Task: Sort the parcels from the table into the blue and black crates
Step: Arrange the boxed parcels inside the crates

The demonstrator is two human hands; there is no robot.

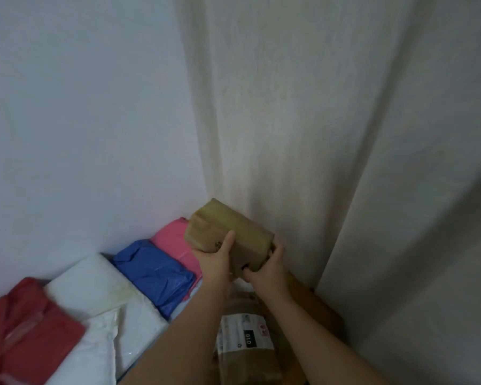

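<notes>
Brown cardboard box (229, 236) is up at centre frame, left hand (215, 259) and right hand (270, 266) both grasping its near end, probably to check it for sorting.

left hand (215, 261): gripping, raised | right hand (267, 266): gripping, raised

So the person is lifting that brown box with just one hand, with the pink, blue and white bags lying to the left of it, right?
Not quite: both hands hold the brown box. The left hand grips its near left side and the right hand its right end, as the head view shows. The pink bag, blue bag and white bag do lie to its left.
</notes>
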